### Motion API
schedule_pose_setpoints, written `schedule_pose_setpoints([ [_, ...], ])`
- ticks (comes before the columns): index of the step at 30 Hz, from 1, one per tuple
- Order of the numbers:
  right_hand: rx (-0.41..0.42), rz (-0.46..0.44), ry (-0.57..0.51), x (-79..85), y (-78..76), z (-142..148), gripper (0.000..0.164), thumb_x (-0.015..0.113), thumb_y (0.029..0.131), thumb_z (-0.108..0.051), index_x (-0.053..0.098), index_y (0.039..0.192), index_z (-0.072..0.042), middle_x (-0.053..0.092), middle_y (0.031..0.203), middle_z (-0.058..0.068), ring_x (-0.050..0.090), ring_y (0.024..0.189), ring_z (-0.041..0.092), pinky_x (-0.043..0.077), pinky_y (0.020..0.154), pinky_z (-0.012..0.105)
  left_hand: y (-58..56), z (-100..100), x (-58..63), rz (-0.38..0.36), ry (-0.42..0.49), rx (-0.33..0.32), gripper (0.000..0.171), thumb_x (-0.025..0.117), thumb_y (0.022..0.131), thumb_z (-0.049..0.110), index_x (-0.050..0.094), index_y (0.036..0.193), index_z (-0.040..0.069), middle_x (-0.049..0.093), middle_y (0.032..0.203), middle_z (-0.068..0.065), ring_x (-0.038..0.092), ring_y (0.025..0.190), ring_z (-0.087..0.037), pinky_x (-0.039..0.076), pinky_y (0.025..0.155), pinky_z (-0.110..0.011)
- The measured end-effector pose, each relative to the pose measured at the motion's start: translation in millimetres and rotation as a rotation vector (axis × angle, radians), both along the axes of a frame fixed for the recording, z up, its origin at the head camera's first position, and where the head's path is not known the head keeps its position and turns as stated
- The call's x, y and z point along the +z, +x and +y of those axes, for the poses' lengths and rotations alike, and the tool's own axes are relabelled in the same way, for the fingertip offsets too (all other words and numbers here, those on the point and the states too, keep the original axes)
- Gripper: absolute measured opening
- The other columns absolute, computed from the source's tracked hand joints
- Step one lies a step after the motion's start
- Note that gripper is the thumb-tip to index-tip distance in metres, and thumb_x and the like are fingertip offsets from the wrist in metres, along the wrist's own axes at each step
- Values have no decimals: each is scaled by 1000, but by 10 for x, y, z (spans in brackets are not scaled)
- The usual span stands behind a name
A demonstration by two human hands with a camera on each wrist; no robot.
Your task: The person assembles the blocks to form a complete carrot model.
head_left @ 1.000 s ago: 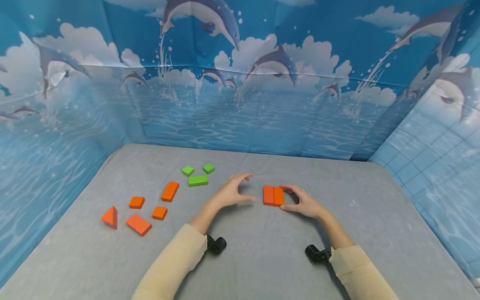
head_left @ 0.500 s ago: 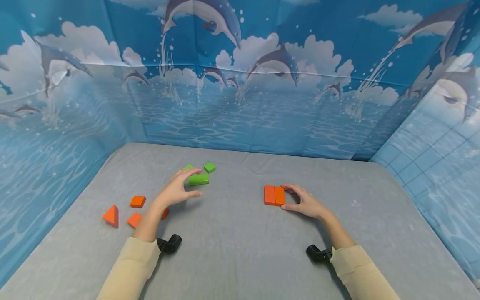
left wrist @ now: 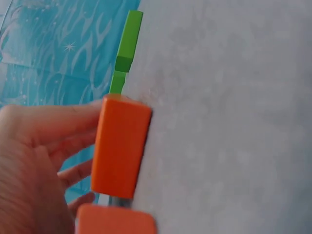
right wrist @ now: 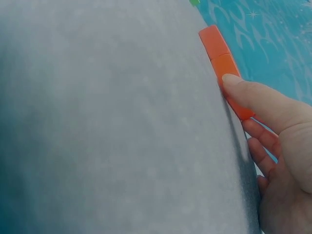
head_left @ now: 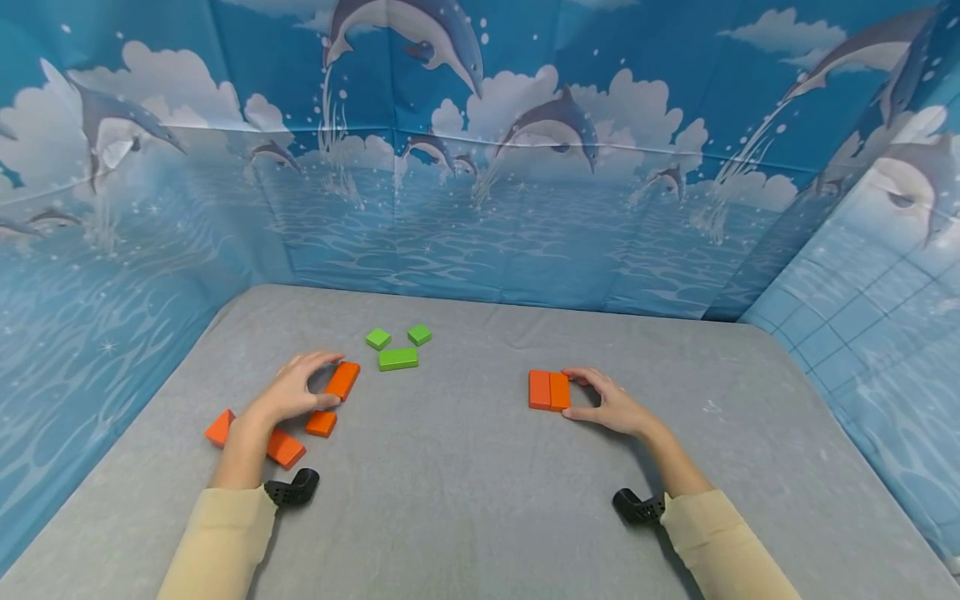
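Note:
Two orange rectangular blocks lie side by side right of the middle, a redder left block (head_left: pixel 539 390) touching the right block (head_left: pixel 559 392). My right hand (head_left: pixel 609 408) pinches the right block between thumb and fingers at its near and far ends. Over on the left, my left hand (head_left: pixel 288 390) reaches around an orange rectangular block (head_left: pixel 344 380), thumb by its near end and fingers by its far end. In the left wrist view the fingers lie behind that block (left wrist: pixel 122 148); firm contact cannot be made out. Just below it sits a small orange block (head_left: pixel 321 424).
An orange triangular block (head_left: pixel 219 428) and another orange rectangular block (head_left: pixel 287 450) are partly hidden by the left forearm. Behind lie two small green blocks (head_left: pixel 378 338) and a green rectangular block (head_left: pixel 398 359). A dolphin-printed curtain (head_left: pixel 480 225) borders the grey table (head_left: pixel 480 508).
My left hand has swung left from the middle to the orange rectangular block, its forearm now covering a small orange block. My right hand has stayed on its block.

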State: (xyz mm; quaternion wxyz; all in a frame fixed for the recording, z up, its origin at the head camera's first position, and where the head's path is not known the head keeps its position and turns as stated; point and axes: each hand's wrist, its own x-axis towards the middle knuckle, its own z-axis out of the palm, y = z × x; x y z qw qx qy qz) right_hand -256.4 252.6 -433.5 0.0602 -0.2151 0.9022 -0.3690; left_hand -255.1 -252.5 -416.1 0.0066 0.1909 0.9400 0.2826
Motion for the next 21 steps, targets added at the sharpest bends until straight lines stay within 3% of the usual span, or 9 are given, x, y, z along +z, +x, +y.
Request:
schedule_pose_setpoints([
  [8,-8,-43,-10,367,218,-181,59,68,82,-13,41,132,5,42,130,25,39,116,40,27,97,57,9,-9,-48,-32,-44,25,68,68,80,30,40,135,1,38,136,-27,27,124,-46,16,97,-63],
  [13,-8,-40,-10,339,200,-163,59,68,82,-12,41,131,6,42,130,25,39,116,40,28,96,57,10,0,-39,-36,-41,29,66,67,81,29,42,134,1,38,135,-27,28,124,-45,16,97,-63],
  [21,-22,-24,1,32,25,-21,62,70,81,-23,42,134,-5,43,132,17,40,117,34,28,97,56,0,2,-57,-10,-25,41,67,71,77,34,46,130,1,41,133,-25,33,121,-43,21,96,-61],
])
